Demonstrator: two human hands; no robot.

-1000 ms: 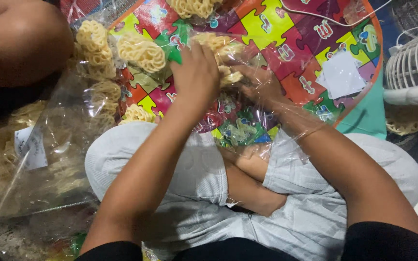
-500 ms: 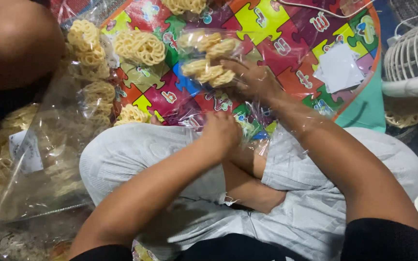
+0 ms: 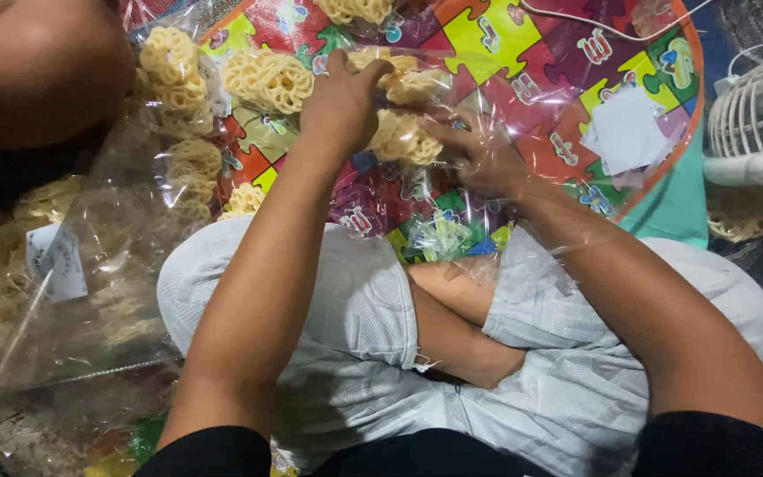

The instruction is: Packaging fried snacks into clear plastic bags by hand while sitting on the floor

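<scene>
Crackers [image 3: 399, 137], yellow and lacy, sit inside a clear bag [image 3: 452, 238] on the puzzle mat [image 3: 487, 40], at twelve o'clock from the crossed legs. The left hand [image 3: 342, 106] grips the bag's far end over the crackers. The right hand [image 3: 479, 155], sleeved inside the bag, curls its fingers around them. At nine o'clock a big bag [image 3: 72, 291] holds more crackers; at three o'clock stands a white fan [image 3: 757, 124].

Sleeves: I wore black short sleeves, arms bare below.
Shorts: mine were pale grey, finely ribbed.
</scene>
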